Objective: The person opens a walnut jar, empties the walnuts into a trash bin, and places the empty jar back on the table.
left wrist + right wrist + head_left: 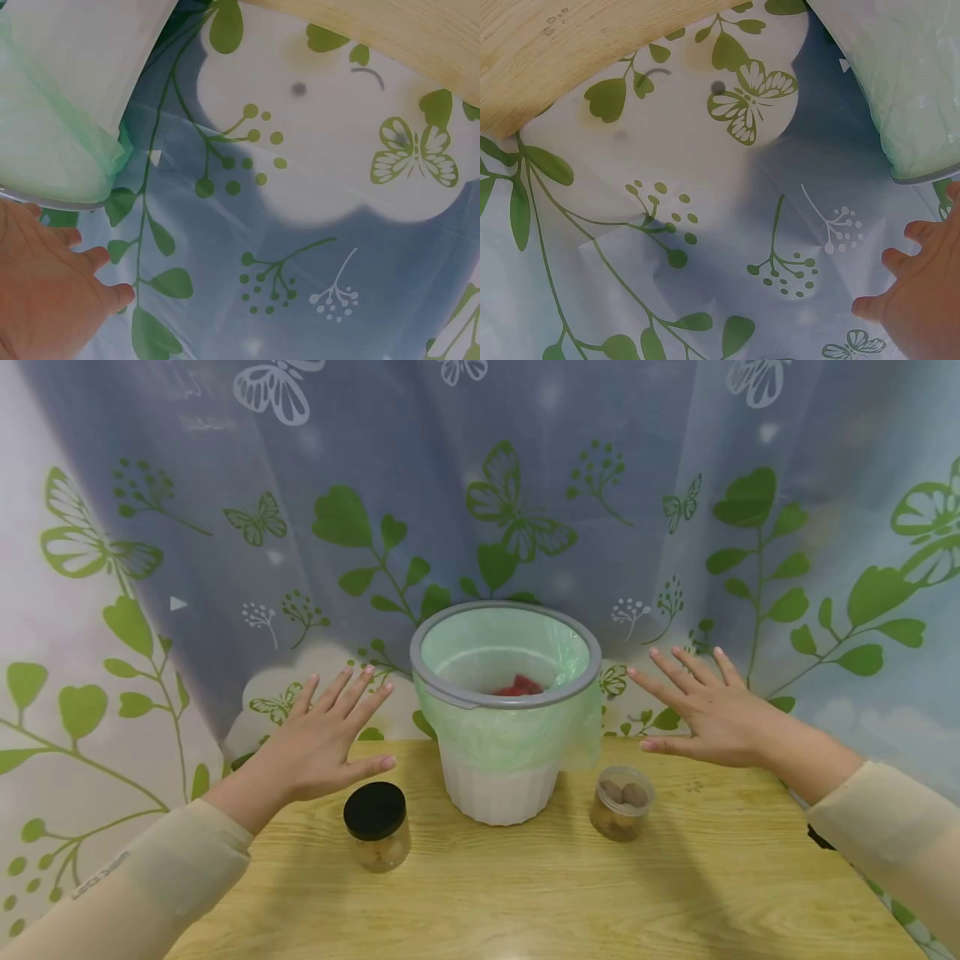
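Observation:
Both hands are held out with fingers spread and nothing in them. My left hand [322, 745] is left of a white bin [498, 785], above a jar with a black lid [377, 814]. On the bin's other side, my right hand [708, 714] hovers behind and right of a small clear tub [622, 804] with brownish lumps in it. A pale green bag [510, 735] lines the bin, folded over under a grey rim ring [465, 697]. Something red [521, 686] lies inside the bin. The wrist views show the left fingers [94, 259] and right fingers [896, 262] near the bin.
The bin, jar and tub stand on a light wooden table [510, 902]. Behind it hangs a blue and white curtain [600, 410] printed with green leaves and butterflies, close to the bin's back. A small dark object [820, 837] shows at the table's right edge.

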A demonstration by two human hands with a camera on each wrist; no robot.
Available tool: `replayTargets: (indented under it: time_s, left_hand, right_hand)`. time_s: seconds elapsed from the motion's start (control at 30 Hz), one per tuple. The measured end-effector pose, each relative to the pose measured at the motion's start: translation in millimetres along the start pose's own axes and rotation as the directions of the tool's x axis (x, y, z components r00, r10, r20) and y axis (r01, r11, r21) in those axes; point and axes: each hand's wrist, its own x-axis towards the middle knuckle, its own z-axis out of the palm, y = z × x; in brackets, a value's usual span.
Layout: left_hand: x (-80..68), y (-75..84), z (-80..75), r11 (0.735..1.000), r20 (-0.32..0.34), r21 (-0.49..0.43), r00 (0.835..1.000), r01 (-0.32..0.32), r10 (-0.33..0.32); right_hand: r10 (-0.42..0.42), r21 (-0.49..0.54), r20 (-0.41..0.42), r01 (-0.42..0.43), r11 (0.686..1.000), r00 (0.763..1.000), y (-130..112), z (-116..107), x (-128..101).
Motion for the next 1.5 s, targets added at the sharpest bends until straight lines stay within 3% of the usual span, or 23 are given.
replayTargets:
  time_s: [0.83, 1.5]
  left_hand:
    - [-12.3, 0.0, 13.9, 0.999, -0.001, -0.043, 1.0, 0.001, -0.001]
    - [-17.7, -4.7, 29.1, 0.995, 0.005, -0.095, 1.0, 0.02, -0.02]
  right_hand:
    - [-0.012, 0.011, -0.026, 0.012, 1.0, 1.0, 3, 10, -10]
    - [-0.01, 0.196, -0.047, 0.019, 0.981, 0.999, 3, 18, -17]
